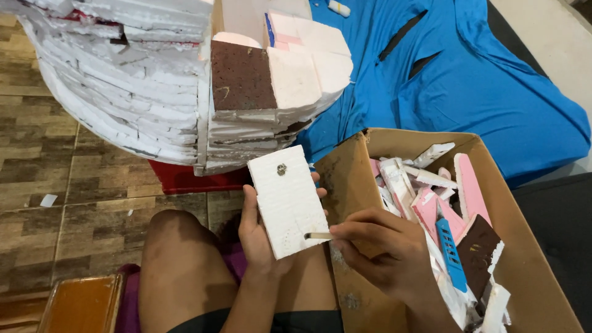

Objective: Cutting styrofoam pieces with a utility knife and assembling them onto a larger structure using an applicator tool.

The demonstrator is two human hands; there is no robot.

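Two hands are busy over the person's lap. The left hand (258,237) holds a flat white foam piece (287,200) up from below, with its fingers closed around the lower edge and the thumb along the left side. The piece has a small metal stud (282,169) near the top. The right hand (385,246) has its fingers pinched shut on a thin pale stick (317,235), and the tip of the stick touches the foam piece near its bottom right corner.

It looks like the step in hand is poking or scraping the foam with the stick. The next move would need a firm hold with the left hand, so the foam does not bend or snap, and a slow, gentle push with the right.

Just to the right sits an open cardboard box (530,271) full of pink, white, brown and blue scraps. Above the hands is a big stack of white foam slabs (129,92), one with a brown top. A blue cloth (468,80) lies behind the box, and the floor (37,148) is brown tile.
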